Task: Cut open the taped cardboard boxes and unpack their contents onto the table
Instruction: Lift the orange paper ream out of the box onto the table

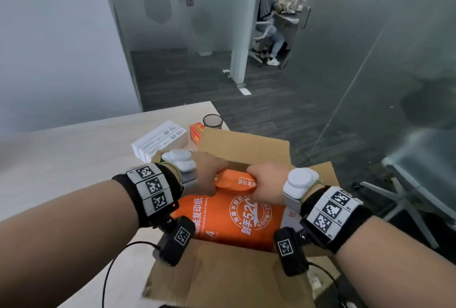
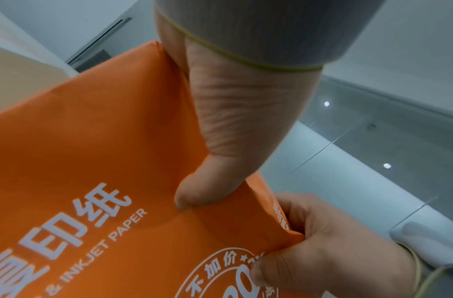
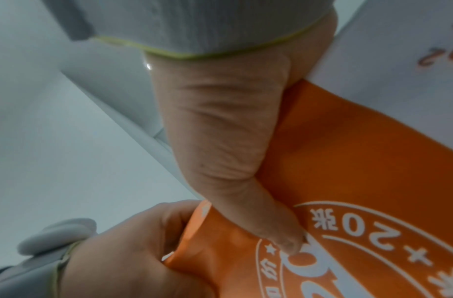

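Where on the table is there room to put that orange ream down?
Free: the bare table left of the white boxes and open carton. Crowded: far right corner, where white boxes, orange box and mesh cup cluster. Both hands grip the ream.

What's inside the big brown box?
An orange pack of paper, which both hands, left and right, grip at its far end. Whatever lies beneath it in the cardboard box is hidden.

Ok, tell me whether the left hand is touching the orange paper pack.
Touching. The left wrist view shows the left hand with its thumb pressed onto the orange paper pack, gripping its end edge; the right hand grips the same end.
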Demonstrator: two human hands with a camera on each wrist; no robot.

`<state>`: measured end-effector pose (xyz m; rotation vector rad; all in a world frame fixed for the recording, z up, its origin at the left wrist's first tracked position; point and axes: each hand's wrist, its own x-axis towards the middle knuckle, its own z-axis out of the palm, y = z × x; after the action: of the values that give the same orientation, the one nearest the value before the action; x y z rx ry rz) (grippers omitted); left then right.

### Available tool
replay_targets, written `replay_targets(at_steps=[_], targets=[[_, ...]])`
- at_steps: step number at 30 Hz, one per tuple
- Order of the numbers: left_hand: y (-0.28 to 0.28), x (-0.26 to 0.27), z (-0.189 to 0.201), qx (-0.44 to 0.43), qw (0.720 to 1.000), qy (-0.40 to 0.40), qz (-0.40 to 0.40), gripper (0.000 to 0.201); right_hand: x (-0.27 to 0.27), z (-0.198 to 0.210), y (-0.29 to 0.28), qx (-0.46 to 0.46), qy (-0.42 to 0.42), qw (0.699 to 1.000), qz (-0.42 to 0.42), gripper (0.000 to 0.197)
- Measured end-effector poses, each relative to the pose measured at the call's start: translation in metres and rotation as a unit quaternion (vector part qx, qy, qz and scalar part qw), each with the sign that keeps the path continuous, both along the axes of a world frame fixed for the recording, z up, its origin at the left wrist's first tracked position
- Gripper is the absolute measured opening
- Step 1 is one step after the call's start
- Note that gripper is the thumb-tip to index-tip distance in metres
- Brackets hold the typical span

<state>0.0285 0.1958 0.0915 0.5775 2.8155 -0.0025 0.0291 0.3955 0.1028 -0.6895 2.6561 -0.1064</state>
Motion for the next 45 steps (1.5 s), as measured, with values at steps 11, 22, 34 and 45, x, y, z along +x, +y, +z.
replay_targets(at_steps=[11,22,34,45], targets=[[-0.079,0.008,0.067,0.233,0.938,0.132,0.218,0.083,-0.028,0.103,-0.02,0.035,0.147,0.989,-0.005,0.029],[-0.188,0.009,0.011,0.621,0.626,-0.042,0.47,0.132,-0.061,0.13,-0.127,-0.325,0.118,0.925,-0.159,0.02],[-0.349,0.014,-0.054,0.722,0.372,-0.103,0.574,0.029,-0.095,-0.026,-0.345,-0.458,-0.267,0.792,-0.303,0.045],[-0.413,0.026,-0.192,0.577,0.381,-0.206,0.692,0.052,-0.083,-0.176,-0.398,-0.265,-0.39,0.817,-0.332,0.046]])
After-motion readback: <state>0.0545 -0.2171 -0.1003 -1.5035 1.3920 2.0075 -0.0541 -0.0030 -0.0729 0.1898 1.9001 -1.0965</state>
